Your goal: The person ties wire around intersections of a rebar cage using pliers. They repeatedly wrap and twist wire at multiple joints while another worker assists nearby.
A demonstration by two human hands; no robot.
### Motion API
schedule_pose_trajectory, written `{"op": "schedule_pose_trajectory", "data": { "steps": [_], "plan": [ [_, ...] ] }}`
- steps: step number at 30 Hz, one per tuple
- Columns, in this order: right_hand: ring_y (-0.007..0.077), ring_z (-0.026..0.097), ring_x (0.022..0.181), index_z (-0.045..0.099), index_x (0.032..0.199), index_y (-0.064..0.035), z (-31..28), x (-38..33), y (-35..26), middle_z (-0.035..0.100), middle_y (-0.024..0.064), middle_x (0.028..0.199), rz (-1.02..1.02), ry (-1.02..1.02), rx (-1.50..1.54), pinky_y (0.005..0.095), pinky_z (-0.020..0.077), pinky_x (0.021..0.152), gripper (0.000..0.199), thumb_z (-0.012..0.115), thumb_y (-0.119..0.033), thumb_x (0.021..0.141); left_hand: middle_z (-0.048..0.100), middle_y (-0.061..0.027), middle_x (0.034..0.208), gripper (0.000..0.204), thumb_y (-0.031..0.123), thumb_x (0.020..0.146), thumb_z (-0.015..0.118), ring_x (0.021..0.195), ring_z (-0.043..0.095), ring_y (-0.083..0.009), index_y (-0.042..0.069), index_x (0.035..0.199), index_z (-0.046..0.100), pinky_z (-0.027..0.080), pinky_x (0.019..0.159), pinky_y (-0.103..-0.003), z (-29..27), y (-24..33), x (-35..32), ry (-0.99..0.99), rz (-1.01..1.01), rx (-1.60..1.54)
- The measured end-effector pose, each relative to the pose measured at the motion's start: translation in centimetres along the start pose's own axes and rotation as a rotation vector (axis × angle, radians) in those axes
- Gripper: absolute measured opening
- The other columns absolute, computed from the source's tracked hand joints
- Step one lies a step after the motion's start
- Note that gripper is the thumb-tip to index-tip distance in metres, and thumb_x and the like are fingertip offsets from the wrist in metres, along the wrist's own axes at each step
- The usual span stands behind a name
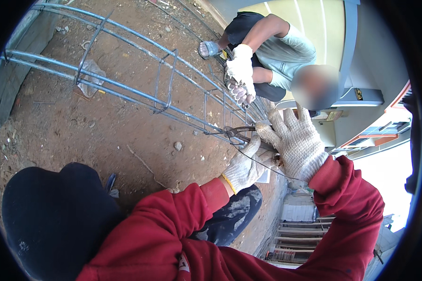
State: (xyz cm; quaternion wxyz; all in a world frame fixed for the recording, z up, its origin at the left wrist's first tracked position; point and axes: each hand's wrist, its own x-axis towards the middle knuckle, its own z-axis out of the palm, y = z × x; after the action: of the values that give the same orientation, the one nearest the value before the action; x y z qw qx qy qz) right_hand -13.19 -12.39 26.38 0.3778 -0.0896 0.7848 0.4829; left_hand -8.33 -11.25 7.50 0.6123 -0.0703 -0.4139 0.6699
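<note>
A pair of dark steel pincers [240, 130] has its jaws at a crossing of bars and tie wire on a long rebar cage [126, 92]. My right hand [299, 143], in a white knitted glove, has its thumb and palm against the pincers' handles, its other fingers partly raised. Close below, my left hand [244, 166], gloved with a yellow cuff edge, curls around the cage bars beside the lower handle; its palm side is partly hidden. A thin tie wire [266, 166] arcs from the jaws past both hands toward my right wrist.
A co-worker [286, 51] squats across the cage, a gloved hand [241, 65] near its bars. The cage's far left end rests by a concrete block [15, 70]. A clear plastic bag [92, 74] and stones [177, 146] lie on the brown dirt [103, 136].
</note>
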Motion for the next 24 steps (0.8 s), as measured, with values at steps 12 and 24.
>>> {"op": "schedule_pose_trajectory", "data": {
  "steps": [12,24],
  "plan": [
    [0.0306,0.066,0.090,0.055,0.121,-0.0087,9.2,4.7,6.9,0.065,0.0135,0.101,0.042,-0.109,0.094,0.0431,0.0523,0.074,0.047,0.064,-0.009,0.075,0.040,-0.0164,0.147,0.047,0.016,0.101,0.044,0.135,0.042,-0.0252,0.001,0.144,0.034,0.034,0.113,-0.038,-4.8,1.7,1.2,-0.129,0.143,0.593],
    [0.0355,0.065,0.092,0.058,0.118,-0.0159,16.9,9.0,11.5,0.067,0.0150,0.094,-0.121,-0.378,0.538,0.0442,0.0509,0.075,0.060,0.072,-0.005,0.060,0.049,-0.0144,0.141,0.043,0.022,0.102,0.046,0.130,0.050,-0.0270,0.003,0.141,0.040,0.041,0.107,-0.041,-5.3,5.7,-1.1,0.349,0.131,0.597]
  ]
}}
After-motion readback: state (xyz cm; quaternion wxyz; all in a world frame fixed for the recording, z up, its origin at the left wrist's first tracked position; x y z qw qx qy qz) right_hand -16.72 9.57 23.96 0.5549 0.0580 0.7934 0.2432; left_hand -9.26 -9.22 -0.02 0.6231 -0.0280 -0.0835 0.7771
